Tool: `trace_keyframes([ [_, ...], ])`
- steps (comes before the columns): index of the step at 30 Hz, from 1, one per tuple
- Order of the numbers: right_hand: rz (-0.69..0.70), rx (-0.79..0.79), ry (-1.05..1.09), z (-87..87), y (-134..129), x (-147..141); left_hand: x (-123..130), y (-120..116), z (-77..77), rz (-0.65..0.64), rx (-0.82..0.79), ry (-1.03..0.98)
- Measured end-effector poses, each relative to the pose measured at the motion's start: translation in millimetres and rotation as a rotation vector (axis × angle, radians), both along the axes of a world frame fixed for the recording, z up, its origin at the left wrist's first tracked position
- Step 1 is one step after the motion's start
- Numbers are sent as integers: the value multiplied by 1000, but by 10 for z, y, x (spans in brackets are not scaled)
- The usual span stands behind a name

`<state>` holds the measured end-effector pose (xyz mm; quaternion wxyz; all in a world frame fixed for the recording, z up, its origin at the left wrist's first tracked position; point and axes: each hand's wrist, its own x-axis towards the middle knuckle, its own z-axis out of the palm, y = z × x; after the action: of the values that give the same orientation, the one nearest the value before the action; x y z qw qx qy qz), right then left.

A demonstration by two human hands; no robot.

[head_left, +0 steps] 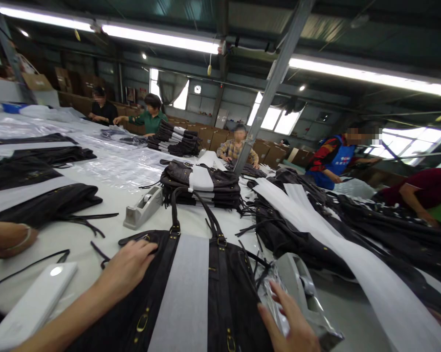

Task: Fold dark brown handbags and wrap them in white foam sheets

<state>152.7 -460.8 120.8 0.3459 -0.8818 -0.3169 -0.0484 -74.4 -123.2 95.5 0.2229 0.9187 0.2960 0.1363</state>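
Observation:
A black handbag point(233, 288) with two upright handles and brass buckles lies flat in front of me. A white paper band point(184, 288) runs down its middle. My left hand point(136, 261) is on the bag's upper left corner by a brass ring, fingers bent against the material; the thumb is hidden. Beside the bag's right edge, my right hand point(288, 322) has its fingers apart and holds nothing. Just past it, a grey tape dispenser point(304, 288) stands by some clear plastic.
Beyond the handles is a stack of banded black bags point(202, 183), with another tape dispenser point(143, 208) to its left. A co-worker's hand point(15, 239) reaches in at left, above a white device point(33, 305). White paper strips point(334, 249) cross bags at right. A slanted post point(268, 93) rises behind.

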Motion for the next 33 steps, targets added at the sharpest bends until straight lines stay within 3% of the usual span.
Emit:
trace_keyframes([
  [2, 240, -28, -45, 110, 567, 196, 558, 175, 164, -56, -69, 59],
  [4, 401, -86, -76, 57, 1128, 403, 1010, 300, 164, -48, -123, 105],
  [6, 476, -223, -139, -126, 1570, 598, 1285, 377, 30, -28, -143, 116],
  [9, 517, -366, -163, -483, 1933, 838, 1430, 468, -294, -26, -155, 106],
  [13, 530, -318, -99, -826, 2032, 1039, 1463, 635, -665, -46, -195, 31],
  [18, 534, -223, -69, -992, 2080, 1134, 1603, 794, -867, -9, -198, 57],
  [25, 265, -207, -39, -1042, 2438, 1092, 1833, 763, -835, 184, -150, 168],
  [28, 236, -142, 40, -1059, 2493, 1154, 1840, 770, -782, 223, -211, 151],
  [30, 282, -107, 71, -1082, 2450, 1219, 1772, 791, -760, 153, -315, 55],
  [33, 382, -36, 151, -1126, 2335, 1323, 1620, 846, -752, -47, -630, -186],
])
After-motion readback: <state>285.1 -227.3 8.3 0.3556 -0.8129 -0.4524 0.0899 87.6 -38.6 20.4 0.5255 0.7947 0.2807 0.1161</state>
